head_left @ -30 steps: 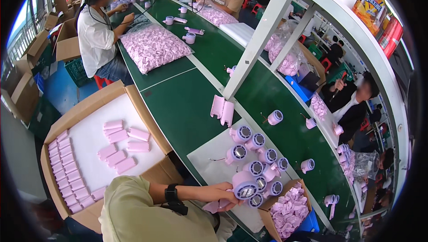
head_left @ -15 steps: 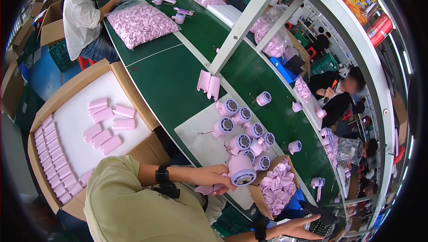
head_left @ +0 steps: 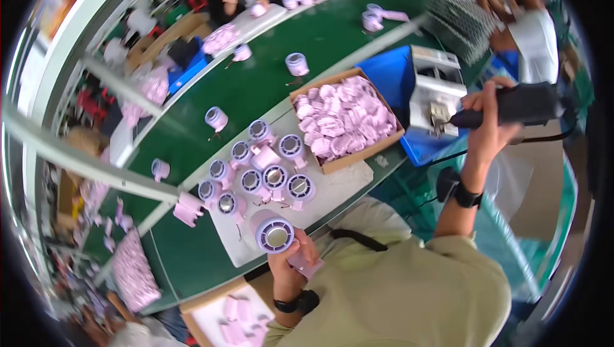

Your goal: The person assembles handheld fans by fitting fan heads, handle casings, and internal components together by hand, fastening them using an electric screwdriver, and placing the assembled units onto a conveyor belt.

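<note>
Green bench (head_left: 256,91) — lilac fans (head_left: 262,174), carton of pink parts (head_left: 345,120).

On the white sheet (head_left: 332,190) stand about nine lilac fan heads (head_left: 300,187) (one more is held), and one cardboard box (head_left: 345,118) holds pink parts.

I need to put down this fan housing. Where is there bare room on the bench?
Bare green belt lies beyond the cluster of lilac round fan housings, toward the far cardboard box of pink parts. Another bare strip of green lies left of the white sheet. The sheet itself is crowded, apart from its near right corner.
</note>
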Motion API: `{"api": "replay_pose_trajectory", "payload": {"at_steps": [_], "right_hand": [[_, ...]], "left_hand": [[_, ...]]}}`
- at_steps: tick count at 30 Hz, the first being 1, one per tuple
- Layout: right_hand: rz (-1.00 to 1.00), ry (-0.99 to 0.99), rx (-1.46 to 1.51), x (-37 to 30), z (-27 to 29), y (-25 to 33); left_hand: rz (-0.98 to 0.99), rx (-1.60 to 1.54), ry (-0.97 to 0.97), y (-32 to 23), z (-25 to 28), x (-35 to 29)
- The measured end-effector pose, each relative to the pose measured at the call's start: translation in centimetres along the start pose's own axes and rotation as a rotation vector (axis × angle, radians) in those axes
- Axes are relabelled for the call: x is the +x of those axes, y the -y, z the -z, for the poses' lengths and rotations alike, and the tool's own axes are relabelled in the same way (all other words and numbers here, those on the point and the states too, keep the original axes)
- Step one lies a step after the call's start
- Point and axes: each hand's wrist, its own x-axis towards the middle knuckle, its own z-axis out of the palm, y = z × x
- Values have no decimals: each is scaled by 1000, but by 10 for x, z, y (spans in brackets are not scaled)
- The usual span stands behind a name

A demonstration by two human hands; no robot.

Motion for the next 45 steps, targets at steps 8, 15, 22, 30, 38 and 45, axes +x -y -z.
{"api": "replay_pose_trajectory", "payload": {"at_steps": [8, 15, 22, 30, 38, 45], "right_hand": [[30, 59, 60, 29, 60, 0], [15, 29, -167, 3, 22, -30], [-97, 3, -308, 2, 9, -35], [-239, 81, 343, -24, 15, 25], [-216, 532, 675, -62, -20, 47], [-223, 625, 672, -69, -28, 40]], "left_hand": [[150, -191, 40, 11, -27, 37], [361, -216, 140, 18, -51, 56], [613, -209, 222, 45, -66, 72], [606, -130, 239, 64, -92, 88], [557, -322, 169, 66, -96, 88], [492, -323, 197, 55, -95, 82]]}}
